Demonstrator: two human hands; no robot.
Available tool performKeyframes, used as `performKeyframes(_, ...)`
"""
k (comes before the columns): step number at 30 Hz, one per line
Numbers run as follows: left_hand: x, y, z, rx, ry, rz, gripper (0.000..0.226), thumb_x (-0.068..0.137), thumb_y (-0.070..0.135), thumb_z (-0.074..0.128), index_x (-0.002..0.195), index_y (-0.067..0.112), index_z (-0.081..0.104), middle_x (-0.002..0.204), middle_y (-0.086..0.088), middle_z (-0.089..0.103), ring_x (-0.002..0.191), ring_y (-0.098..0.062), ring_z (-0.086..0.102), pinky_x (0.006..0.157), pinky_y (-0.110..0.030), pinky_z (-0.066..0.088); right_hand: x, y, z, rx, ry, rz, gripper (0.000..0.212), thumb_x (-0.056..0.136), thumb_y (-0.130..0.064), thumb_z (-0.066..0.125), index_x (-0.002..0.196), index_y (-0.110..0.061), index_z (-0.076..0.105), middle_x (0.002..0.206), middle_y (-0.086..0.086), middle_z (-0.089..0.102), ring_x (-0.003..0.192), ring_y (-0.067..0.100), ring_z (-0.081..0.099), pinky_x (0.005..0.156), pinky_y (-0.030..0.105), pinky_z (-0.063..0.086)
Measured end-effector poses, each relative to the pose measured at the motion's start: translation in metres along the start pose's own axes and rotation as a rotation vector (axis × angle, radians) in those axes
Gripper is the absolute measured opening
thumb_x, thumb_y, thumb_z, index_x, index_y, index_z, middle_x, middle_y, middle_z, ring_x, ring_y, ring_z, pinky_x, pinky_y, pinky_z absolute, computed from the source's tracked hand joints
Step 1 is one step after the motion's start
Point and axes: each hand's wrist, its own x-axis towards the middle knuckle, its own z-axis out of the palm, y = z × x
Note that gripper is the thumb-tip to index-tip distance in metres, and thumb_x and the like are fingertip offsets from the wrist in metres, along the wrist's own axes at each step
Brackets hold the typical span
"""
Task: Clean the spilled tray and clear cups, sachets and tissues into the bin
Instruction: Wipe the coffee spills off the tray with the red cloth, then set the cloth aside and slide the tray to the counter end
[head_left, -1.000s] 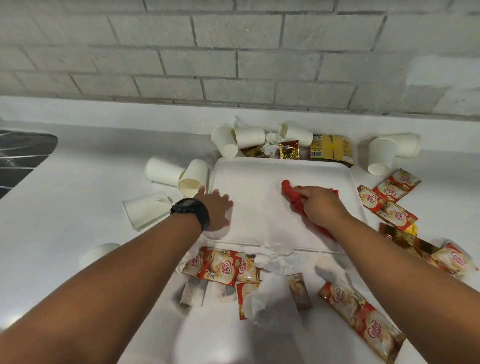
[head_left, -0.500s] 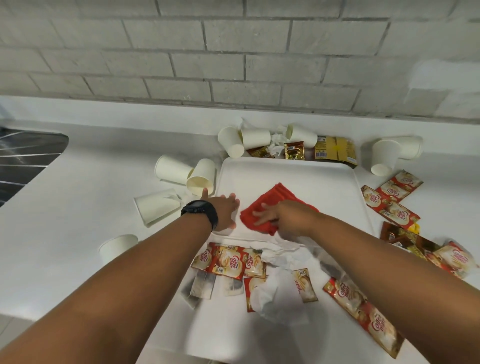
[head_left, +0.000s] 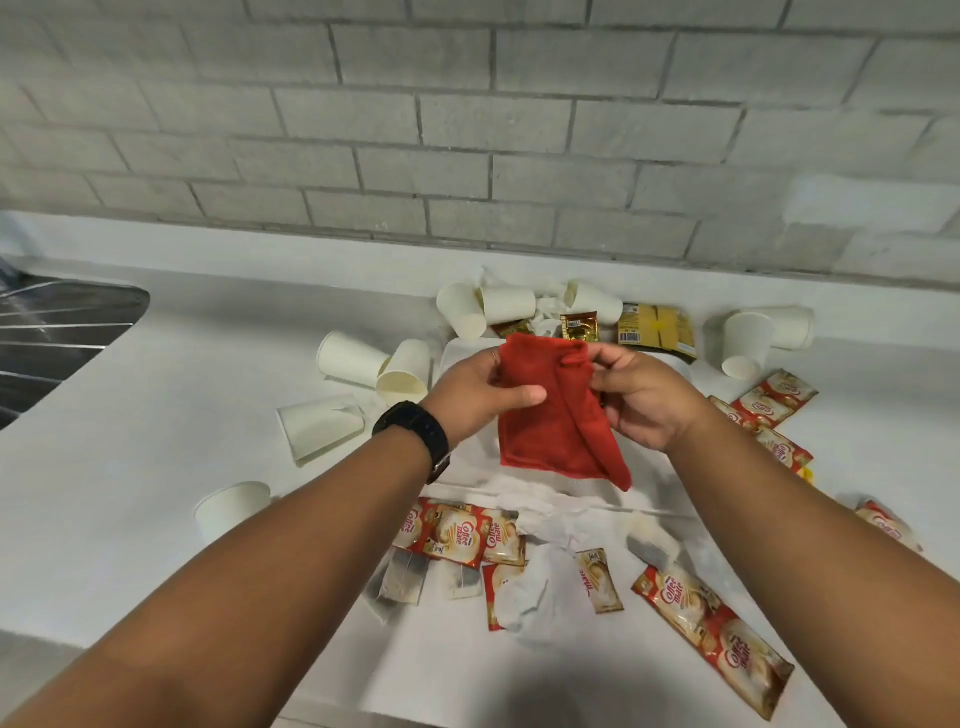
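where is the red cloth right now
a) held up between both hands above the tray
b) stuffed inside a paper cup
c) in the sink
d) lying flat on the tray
a: the left hand and right hand each grip an upper edge of the red cloth, which hangs above the white tray.

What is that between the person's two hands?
A red cloth, held up above the white tray by the left hand and right hand, in the head view.

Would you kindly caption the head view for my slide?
Both hands, left and right, hold a red cloth above the tray.
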Motion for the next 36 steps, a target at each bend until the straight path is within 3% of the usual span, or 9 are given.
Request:
performKeyframes(3,-0.008,0.01,-0.004,-0.116,0.169,0.028,0.04,0.066,0.034,0.08,0.101,0.018,0.069,0.106,-0.006,0.072,0.101,-0.024,0.067,0.096,-0.049,0.051,-0.001,-0.001,0.016,0.05,0.054,-0.038,0.022,0.092,-0.013,0.052,0.11,-0.007,0.062,0.091,0.007,0.073,0.075,0.016,0.071,0.07,0.028,0.061)
performKeyframes(7,-0.027,0.017,-0.016,-0.151,0.282,0.015,0.062,0.059,0.045,0.08,0.108,0.011,0.066,0.105,-0.008,0.073,0.1,-0.027,0.069,0.094,-0.047,0.052,-0.003,0.0,0.033,-0.049,-0.058,-0.014,0.058,0.077,-0.053,0.061,0.12,-0.014,0.061,0.097,0.002,0.07,0.081,0.016,0.069,0.071,0.035,0.06)
performKeyframes(9,-0.042,0.022,-0.028,-0.134,0.311,0.027,0.05,0.062,0.043,0.079,0.102,0.014,0.067,0.103,-0.007,0.073,0.098,-0.026,0.069,0.092,-0.045,0.053,-0.001,0.004,0.046,-0.197,-0.094,-0.027,0.044,0.079,-0.036,0.074,0.118,-0.018,0.062,0.099,0.001,0.069,0.084,0.017,0.068,0.072,0.037,0.058)
performKeyframes(11,-0.06,0.03,-0.044,-0.165,0.338,0.051,0.034,0.07,0.033,0.075,0.098,0.016,0.066,0.103,-0.008,0.072,0.096,-0.024,0.069,0.089,-0.04,0.054,0.006,0.003,0.066,-0.272,-0.038,-0.068,0.026,0.086,-0.011,0.067,0.111,-0.015,0.063,0.09,0.001,0.07,0.079,0.02,0.067,0.071,0.039,0.059)
performKeyframes(14,-0.094,0.041,-0.079,-0.23,0.393,0.098,0.025,0.083,0.022,0.07,0.106,0.012,0.065,0.102,-0.01,0.072,0.091,-0.023,0.069,0.081,-0.036,0.055,0.015,-0.002,0.1,-0.256,-0.021,-0.092,0.019,0.091,0.001,0.054,0.103,-0.01,0.065,0.078,0.003,0.071,0.067,0.018,0.069,0.062,0.035,0.059)
performKeyframes(20,-0.165,0.054,-0.164,-0.207,0.565,0.232,0.008,0.077,0.02,0.067,0.075,0.023,0.06,0.079,0.001,0.066,0.072,-0.013,0.061,0.068,-0.023,0.052,0.037,0.003,0.178,-0.314,-0.183,-0.075,0.01,0.089,-0.003,0.06,0.091,-0.012,0.065,0.076,0.005,0.069,0.063,0.017,0.066,0.06,0.031,0.057)
performKeyframes(29,-0.247,0.026,-0.287,0.023,0.834,0.164,0.023,0.089,0.001,0.058,0.079,0.022,0.055,0.073,0.006,0.062,0.064,-0.005,0.056,0.067,-0.022,0.047,0.093,0.051,0.319,-0.549,-0.24,-0.122,0.014,0.085,-0.005,0.067,0.082,-0.015,0.059,0.077,0.003,0.065,0.069,0.016,0.063,0.072,0.033,0.052)
performKeyframes(33,-0.274,-0.006,-0.307,0.255,0.841,0.021,0.025,0.086,-0.006,0.061,0.079,0.018,0.057,0.068,0.01,0.068,0.071,-0.007,0.061,0.074,-0.019,0.047,0.098,0.095,0.339,-0.962,-0.158,-0.397,0.009,0.079,-0.018,0.071,0.078,-0.023,0.064,0.079,-0.005,0.066,0.075,0.014,0.06,0.072,0.028,0.048)
performKeyframes(36,-0.287,-0.055,-0.313,0.678,0.704,-0.263,0.01,0.084,0.007,0.069,0.088,0.017,0.066,0.083,0.013,0.067,0.087,-0.012,0.062,0.074,-0.013,0.04,0.085,0.14,0.338,-1.43,-0.31,-0.447,0.009,0.083,-0.029,0.063,0.09,-0.024,0.064,0.092,-0.002,0.069,0.091,0.021,0.062,0.092,0.037,0.045)
